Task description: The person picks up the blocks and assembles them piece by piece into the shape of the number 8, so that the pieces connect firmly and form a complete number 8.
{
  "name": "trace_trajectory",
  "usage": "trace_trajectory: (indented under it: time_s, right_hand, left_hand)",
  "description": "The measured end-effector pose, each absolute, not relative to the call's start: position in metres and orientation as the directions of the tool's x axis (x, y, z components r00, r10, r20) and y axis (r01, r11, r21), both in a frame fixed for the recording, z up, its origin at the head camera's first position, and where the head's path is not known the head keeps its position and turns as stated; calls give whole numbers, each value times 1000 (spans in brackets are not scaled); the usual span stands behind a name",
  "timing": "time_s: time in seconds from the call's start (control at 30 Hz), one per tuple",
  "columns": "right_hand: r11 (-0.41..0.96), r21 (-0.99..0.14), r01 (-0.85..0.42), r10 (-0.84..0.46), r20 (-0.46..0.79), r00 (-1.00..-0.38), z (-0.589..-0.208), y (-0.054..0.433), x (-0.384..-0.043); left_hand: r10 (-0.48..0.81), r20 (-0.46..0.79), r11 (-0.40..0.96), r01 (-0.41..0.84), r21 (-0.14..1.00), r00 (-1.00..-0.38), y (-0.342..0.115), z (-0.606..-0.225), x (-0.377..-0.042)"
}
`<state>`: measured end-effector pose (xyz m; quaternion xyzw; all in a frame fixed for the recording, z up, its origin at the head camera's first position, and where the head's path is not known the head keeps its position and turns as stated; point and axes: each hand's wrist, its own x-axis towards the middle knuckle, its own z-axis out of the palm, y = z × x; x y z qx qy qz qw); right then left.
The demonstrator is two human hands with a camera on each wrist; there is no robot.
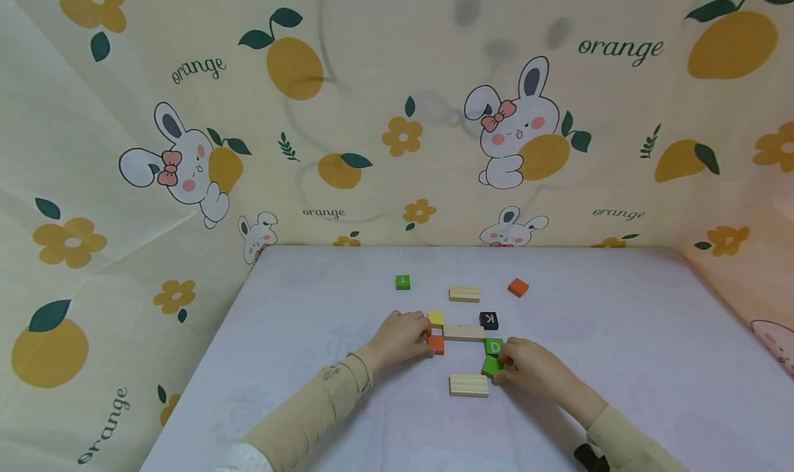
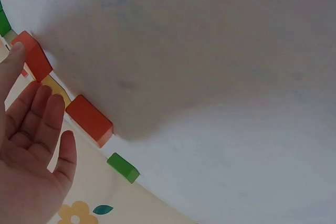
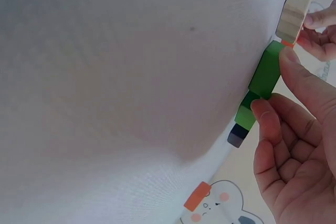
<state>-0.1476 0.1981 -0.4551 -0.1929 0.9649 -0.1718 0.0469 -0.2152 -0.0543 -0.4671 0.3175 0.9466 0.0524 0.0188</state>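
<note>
Right hand [image 1: 535, 370] pinches a green oblong wooden block [image 1: 491, 368]; left hand [image 1: 400, 337], partly obscured, seems to grasp an orange wooden block [image 1: 437, 346]. Gentle nudges should best square edges.

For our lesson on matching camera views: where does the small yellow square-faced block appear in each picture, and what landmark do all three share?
Head: the small yellow square-faced block is right of centre, below mid-height, beside the left hand.
Left wrist: far left, just above mid-height, between two orange rectangular blocks, partly hidden by that hand.
Right wrist: not visible.
Shared landmark: the left hand, at the upper right edge in the right wrist view.
</note>
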Motion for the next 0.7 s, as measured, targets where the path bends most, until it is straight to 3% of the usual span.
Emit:
trace_trajectory:
  time_s: [0.7]
  right_hand:
    - [878,-334,-344,-372,-23,-928,-456,197,-148]
  left_hand:
    - [639,79,754,644,133,-765,-68,-461,-212]
